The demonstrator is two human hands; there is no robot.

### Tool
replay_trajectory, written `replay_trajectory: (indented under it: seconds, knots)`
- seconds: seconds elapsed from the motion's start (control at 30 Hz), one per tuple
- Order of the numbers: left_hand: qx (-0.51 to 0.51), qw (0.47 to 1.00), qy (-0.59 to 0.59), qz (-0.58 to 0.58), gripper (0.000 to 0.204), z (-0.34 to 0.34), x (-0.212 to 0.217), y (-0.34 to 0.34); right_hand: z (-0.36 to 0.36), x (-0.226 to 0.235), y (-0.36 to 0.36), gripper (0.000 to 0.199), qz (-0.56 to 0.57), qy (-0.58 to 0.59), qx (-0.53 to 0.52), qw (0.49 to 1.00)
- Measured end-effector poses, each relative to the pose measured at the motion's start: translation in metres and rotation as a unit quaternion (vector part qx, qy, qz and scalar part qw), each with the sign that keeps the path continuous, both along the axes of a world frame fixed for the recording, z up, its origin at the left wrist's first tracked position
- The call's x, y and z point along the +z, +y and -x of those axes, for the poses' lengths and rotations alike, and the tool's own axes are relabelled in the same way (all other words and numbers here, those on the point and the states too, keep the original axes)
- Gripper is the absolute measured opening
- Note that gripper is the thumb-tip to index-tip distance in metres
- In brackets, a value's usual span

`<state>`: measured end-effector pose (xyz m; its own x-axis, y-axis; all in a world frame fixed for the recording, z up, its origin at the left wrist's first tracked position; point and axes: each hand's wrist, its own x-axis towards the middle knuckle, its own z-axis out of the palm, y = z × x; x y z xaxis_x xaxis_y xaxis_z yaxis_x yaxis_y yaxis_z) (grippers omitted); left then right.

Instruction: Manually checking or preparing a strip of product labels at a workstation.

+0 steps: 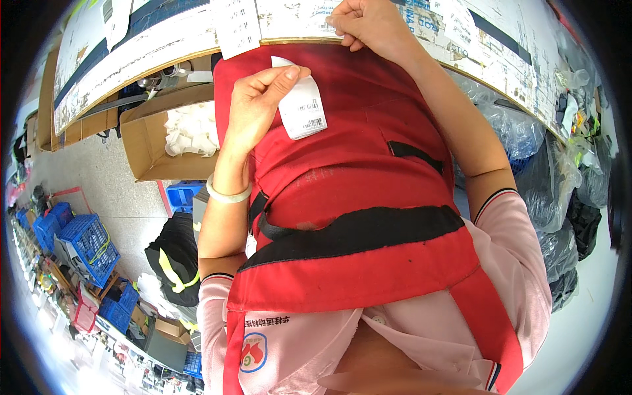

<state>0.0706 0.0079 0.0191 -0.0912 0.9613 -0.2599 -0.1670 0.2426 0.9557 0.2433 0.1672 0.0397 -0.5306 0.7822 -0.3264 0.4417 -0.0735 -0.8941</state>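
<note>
My left hand (263, 99) pinches a short strip of white printed labels (303, 113) between thumb and fingers. The strip hangs down in front of my red apron (355, 164), its lower end curling slightly. At the table's near edge, my right hand (372, 27) is closed with its fingertips pressed together; whatever they hold, if anything, is too small to make out. Between the hands and a little to the left, a longer sheet of labels (238, 29) lies on the table and overhangs its edge.
The worn white tabletop (171, 59) has dark tape strips and printing on it. Below it at the left stands a cardboard box (141, 148) holding crumpled white paper. Blue crates (92, 240) sit on the floor farther left. Clear plastic bags (546, 178) pile up at the right.
</note>
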Motion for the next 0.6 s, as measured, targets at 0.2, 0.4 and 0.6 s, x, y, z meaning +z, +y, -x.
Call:
replay_trajectory:
  seconds: [0.2, 0.4, 0.6]
  knots:
    - [0.009, 1.000, -0.006, -0.002, 0.025, -0.001, 0.000, -0.002, -0.008, 0.003, -0.001, 0.019, 0.001, 0.026, 0.004, 1.000]
    - [0.019, 0.999, -0.023, 0.016, 0.027, 0.000, 0.003, 0.000, -0.037, -0.002, -0.008, 0.020, -0.068, 0.054, 0.007, 0.996]
    - [-0.003, 0.998, -0.066, 0.001, 0.035, 0.005, 0.016, -0.010, -0.137, 0.010, 0.022, 0.018, -0.148, -0.025, -0.175, 0.973]
